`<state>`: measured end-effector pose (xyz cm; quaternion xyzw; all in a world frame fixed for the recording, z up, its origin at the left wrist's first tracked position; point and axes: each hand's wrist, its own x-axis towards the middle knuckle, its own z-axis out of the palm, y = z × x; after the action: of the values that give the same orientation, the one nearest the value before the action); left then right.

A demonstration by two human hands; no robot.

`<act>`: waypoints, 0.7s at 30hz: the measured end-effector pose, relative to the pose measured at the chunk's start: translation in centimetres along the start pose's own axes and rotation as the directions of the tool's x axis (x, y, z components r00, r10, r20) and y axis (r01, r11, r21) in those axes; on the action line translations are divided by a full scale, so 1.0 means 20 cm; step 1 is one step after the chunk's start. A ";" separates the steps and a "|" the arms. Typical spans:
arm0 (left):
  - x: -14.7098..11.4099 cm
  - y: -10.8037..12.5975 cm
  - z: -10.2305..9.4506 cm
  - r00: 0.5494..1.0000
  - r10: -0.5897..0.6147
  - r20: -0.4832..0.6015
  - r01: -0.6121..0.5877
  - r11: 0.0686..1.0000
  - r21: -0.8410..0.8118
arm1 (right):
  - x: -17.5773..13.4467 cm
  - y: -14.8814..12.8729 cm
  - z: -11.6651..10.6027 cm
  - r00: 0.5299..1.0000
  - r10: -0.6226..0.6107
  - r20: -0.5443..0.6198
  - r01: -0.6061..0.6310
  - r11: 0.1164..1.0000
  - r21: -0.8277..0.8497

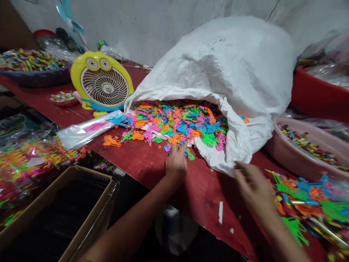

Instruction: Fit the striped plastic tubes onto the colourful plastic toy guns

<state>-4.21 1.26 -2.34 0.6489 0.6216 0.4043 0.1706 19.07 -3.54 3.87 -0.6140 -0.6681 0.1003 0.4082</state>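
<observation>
plastic pieces [182, 127] against curled left grip [176, 162]

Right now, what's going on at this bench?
A person is working bare-handed at a red tabletop. The left hand is at the near edge of the small multicoloured plastic pieces spilled from the open mouth of a large white sack; its grip is hidden. The right hand, blurred, is by the sack's loose lower edge; contact can't be told. A yellow, round-eyed fan stands left of the sack, a pale pink plastic tub to its right.
</observation>
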 end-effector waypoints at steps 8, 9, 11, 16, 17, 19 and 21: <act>-0.04 -0.03 0.03 0.987 0.119 0.112 -0.145 0.953 0.266 | 0.44 -0.06 0.45 0.985 -0.160 0.061 0.170 0.962 -0.213; -0.05 -0.03 0.03 0.984 0.132 0.120 -0.160 0.952 0.261 | 0.53 -0.03 0.43 0.993 -0.117 0.034 0.122 0.954 -0.273; -0.05 -0.03 0.04 0.978 0.153 0.145 -0.184 0.954 0.237 | 0.70 0.03 0.40 0.998 -0.065 0.012 0.065 0.939 -0.338; -0.03 -0.05 0.05 0.971 0.202 0.126 -0.227 0.947 0.227 | 0.82 0.09 0.44 0.996 0.026 0.083 0.010 0.914 -0.405; -0.03 -0.06 0.06 0.965 0.235 0.116 -0.257 0.936 0.240 | 0.80 0.09 0.47 0.995 0.038 0.090 0.002 0.912 -0.410; -0.02 -0.08 0.07 0.953 0.286 0.097 -0.302 0.914 0.272 | 0.72 0.07 0.53 0.995 0.038 0.093 0.003 0.914 -0.405; -0.02 -0.10 0.09 0.948 0.310 0.073 -0.317 0.899 0.302 | 0.63 0.04 0.56 0.993 -0.005 0.118 0.049 0.927 -0.373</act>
<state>-4.32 1.78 -5.01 0.7636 0.5628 0.3163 0.0068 13.32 12.20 1.39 -0.6646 -0.7057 0.0003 0.2458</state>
